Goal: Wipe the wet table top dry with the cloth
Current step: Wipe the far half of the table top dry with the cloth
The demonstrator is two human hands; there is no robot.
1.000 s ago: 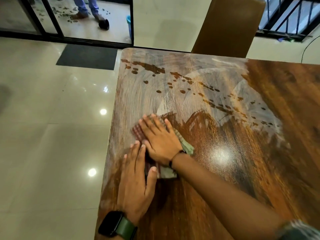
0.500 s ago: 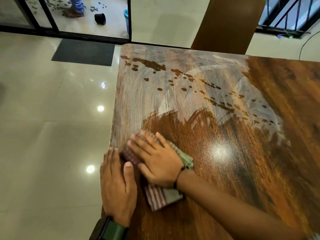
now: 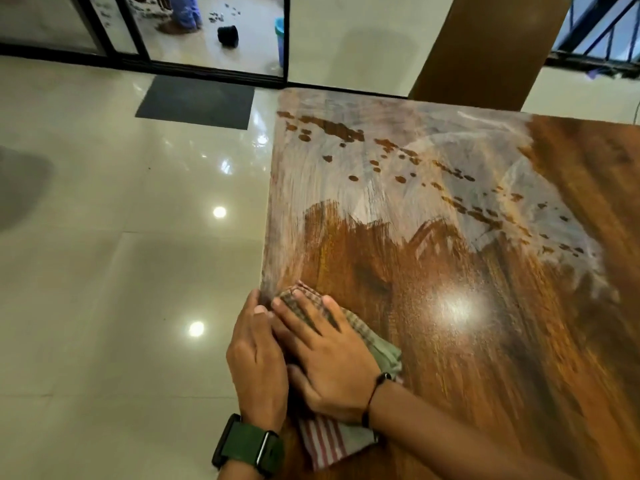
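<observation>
- Spreading across most of the head view, the wooden tabletop (image 3: 519, 341) shows two states: a pale, streaked film over its far left part, dotted with dark patches, and a darker, glossy brown band from the near edge up toward the middle, which I judge to be the part already wiped.
- Judging from that, the wiping step is partly done; the film toward the far left corner and along the far edge is what remains.
- Beyond the far edge stands a brown chair back (image 3: 485, 46), and a dark mat (image 3: 194, 100) lies on the glossy floor (image 3: 104, 271) off the left edge.
- At the left edge, close to the near left corner, the checked and striped cloth (image 3: 329, 445) lies flat on the tabletop, its striped end poking out toward the near edge.
- The right hand (image 3: 332, 362) lies flat on top of the cloth, fingers spread and pressing down, covering most of it.
- The left hand (image 3: 258, 362) lies flat just beside it, fingers together, along the very edge of the tabletop, touching the right hand; whether it holds the cloth's edge I cannot tell.
- The next move likely calls for pushing the cloth away toward the far left corner with steady downward pressure, overlapping the dry band.
</observation>
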